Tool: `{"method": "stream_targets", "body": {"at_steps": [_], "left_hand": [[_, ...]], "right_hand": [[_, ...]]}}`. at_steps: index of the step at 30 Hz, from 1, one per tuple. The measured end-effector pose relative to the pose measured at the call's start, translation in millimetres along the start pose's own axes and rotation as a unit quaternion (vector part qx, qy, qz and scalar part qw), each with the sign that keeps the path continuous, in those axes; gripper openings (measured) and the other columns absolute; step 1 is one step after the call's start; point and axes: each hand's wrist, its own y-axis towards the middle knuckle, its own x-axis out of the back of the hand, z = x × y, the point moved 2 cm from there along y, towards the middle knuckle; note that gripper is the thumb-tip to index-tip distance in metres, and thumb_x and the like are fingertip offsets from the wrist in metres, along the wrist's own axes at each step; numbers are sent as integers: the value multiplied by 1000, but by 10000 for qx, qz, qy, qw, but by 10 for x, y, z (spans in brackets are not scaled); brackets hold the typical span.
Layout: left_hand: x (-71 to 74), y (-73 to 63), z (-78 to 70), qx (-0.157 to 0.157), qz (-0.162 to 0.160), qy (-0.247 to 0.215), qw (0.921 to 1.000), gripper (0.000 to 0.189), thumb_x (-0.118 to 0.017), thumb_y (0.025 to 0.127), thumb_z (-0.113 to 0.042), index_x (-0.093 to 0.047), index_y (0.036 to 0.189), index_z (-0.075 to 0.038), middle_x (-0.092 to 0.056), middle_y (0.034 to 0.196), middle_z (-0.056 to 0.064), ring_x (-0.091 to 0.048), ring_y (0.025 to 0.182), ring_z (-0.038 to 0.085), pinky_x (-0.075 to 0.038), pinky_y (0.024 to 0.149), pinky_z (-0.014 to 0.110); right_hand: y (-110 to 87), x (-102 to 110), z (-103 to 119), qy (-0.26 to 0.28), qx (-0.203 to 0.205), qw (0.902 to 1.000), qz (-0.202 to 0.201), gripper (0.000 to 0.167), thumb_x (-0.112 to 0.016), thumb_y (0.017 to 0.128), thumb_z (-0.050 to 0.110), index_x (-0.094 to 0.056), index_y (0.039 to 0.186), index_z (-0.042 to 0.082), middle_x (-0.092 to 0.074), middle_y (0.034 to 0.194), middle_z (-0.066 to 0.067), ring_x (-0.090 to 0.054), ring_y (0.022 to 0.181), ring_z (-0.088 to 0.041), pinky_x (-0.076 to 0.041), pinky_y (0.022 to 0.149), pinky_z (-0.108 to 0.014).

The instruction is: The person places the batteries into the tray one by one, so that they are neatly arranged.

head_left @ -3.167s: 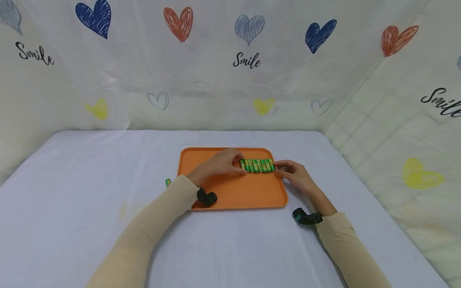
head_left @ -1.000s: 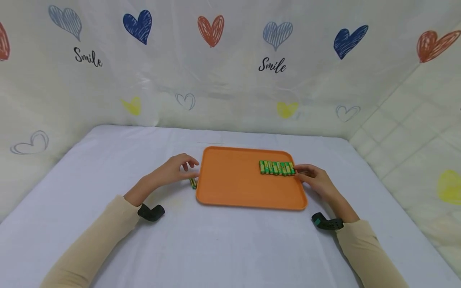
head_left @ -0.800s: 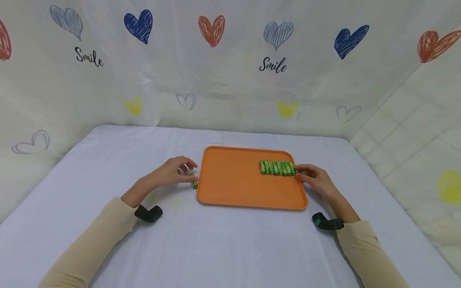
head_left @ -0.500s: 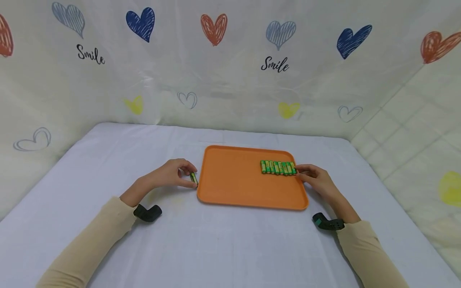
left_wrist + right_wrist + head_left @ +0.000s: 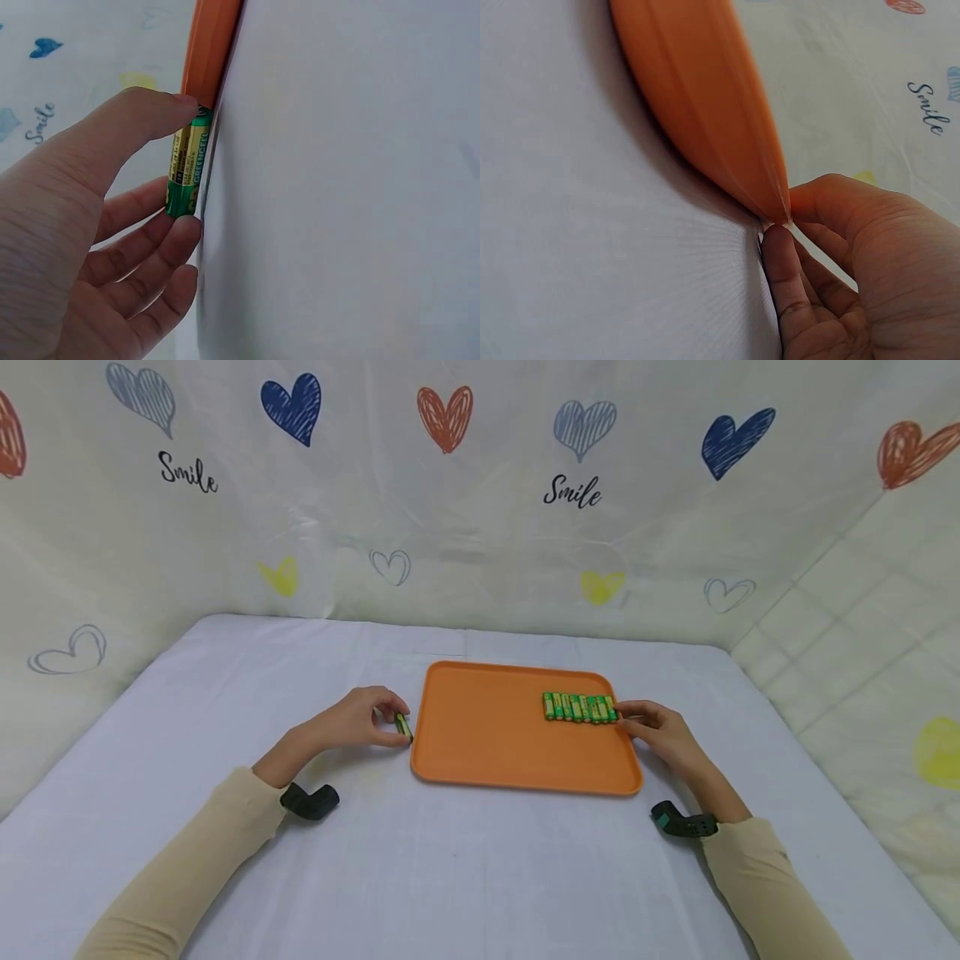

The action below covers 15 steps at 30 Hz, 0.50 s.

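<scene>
My left hand [image 5: 360, 720] pinches one small green and yellow battery [image 5: 191, 154] by its two ends, thumb at one and fingertips at the other. That battery is right at the left rim of an orange tray [image 5: 487, 752]. In the tray's upper right part, several like batteries [image 5: 579, 707] lie side by side in a neat row. At the row's right end, the thumb and index fingertips of my right hand [image 5: 660, 731] reach over the tray's right rim, close against the last battery. In the right wrist view the rim [image 5: 727, 127] hides the thumb's tip.
A white cloth covers the table [image 5: 450, 860] under the tray. Behind it hangs a pale sheet [image 5: 480, 510] printed with hearts and lettering. Each wrist carries a black device, one on the left wrist [image 5: 310, 802] and one on the right wrist [image 5: 684, 821].
My left hand has left the row's left end, moved left past the tray, and taken hold of the battery lying on the cloth. My right hand stays at the row's right end.
</scene>
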Motion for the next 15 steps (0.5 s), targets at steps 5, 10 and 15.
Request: {"method": "stream_targets", "body": {"at_steps": [5,10,15], "left_hand": [[40,43,-25,-168,-134,53,9998,41,-83,76,-23,-68,109,-2,-64,94,2,-59,87,18,-49,76,34],[70,96,-38,-216,-186,108,9995,40,-81,79,-24,-67,110,-2,-65,98,2,-60,89,20,-49,79,37],[53,175,-111,-287,-142,59,9995,41,-80,80,-25,-67,111,-3,-64,99,2,-60,91,21,-49,79,36]], "right_hand": [[-1,2,20,20,-16,10000,-30,47,-62,97,24,-53,134,-2,-58,125,-23,-59,86,1,-48,76,-17],[6,-7,16,1,-32,10000,-42,47,-63,96,25,-53,134,-2,-59,123,-21,-58,85,2,-47,76,-16],[7,-6,6,-25,-51,10000,-46,47,-62,97,24,-53,134,-2,-59,124,-23,-58,86,2,-48,76,-16]]}}
